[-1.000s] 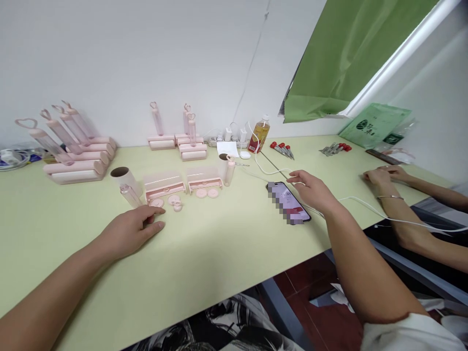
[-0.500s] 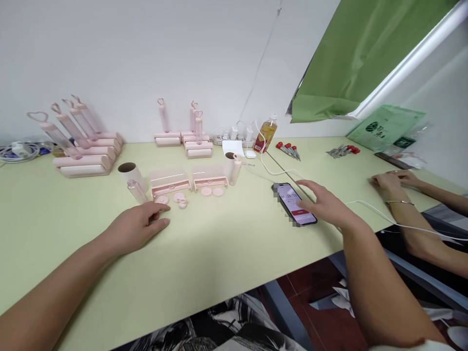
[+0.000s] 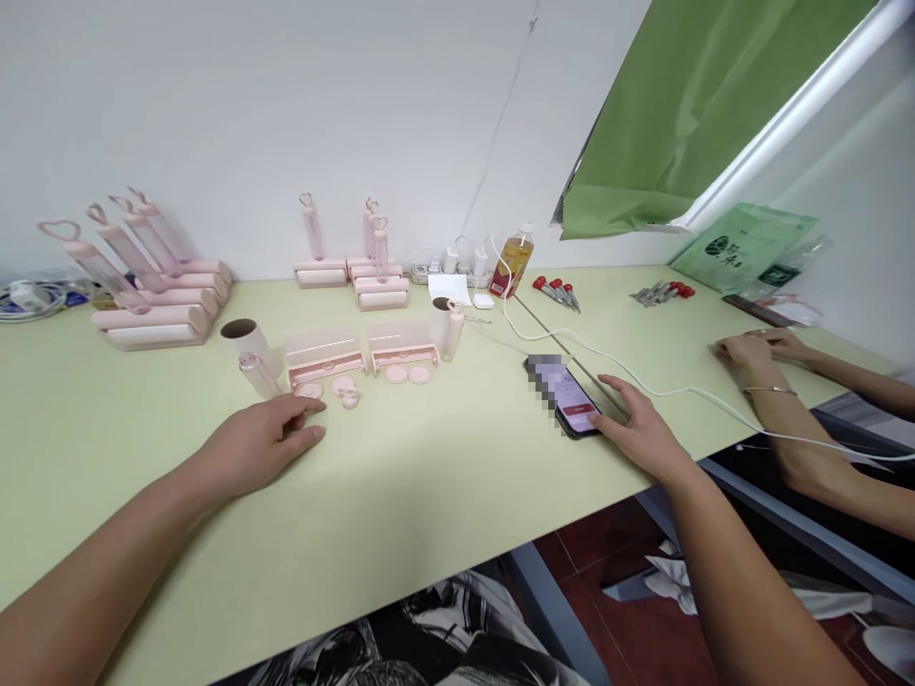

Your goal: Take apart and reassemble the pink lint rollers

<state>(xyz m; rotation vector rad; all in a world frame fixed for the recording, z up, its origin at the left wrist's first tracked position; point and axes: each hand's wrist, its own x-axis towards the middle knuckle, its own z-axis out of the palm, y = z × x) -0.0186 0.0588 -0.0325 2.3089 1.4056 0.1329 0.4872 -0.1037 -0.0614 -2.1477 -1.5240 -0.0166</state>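
My left hand [image 3: 250, 443] rests on the table with its thumb and index finger apart, holding nothing. Close to its fingertips lie pink discs [image 3: 309, 392] and a small pink part [image 3: 349, 398]. A clear pink tube [image 3: 258, 375] leans behind it, in front of a cardboard roll [image 3: 247, 341]. Two pink cases [image 3: 327, 364] stand with their clear lids raised. My right hand [image 3: 639, 431] is at the lower right edge of a phone [image 3: 568, 395] lying face up, its thumb at the screen near a red button and its other fingers spread on the table.
Finished-looking pink rollers [image 3: 153, 326] with heart-topped handles stand back left, others [image 3: 382, 293] by the wall. A drink bottle [image 3: 513, 262], red-tipped tools [image 3: 558, 293] and a white cable [image 3: 629, 376] are behind the phone. Another person's hands [image 3: 750, 351] rest at right.
My right hand has come down and toward me, from above the phone to its lower right edge. My left hand stays put on the table; the view has shifted slightly.
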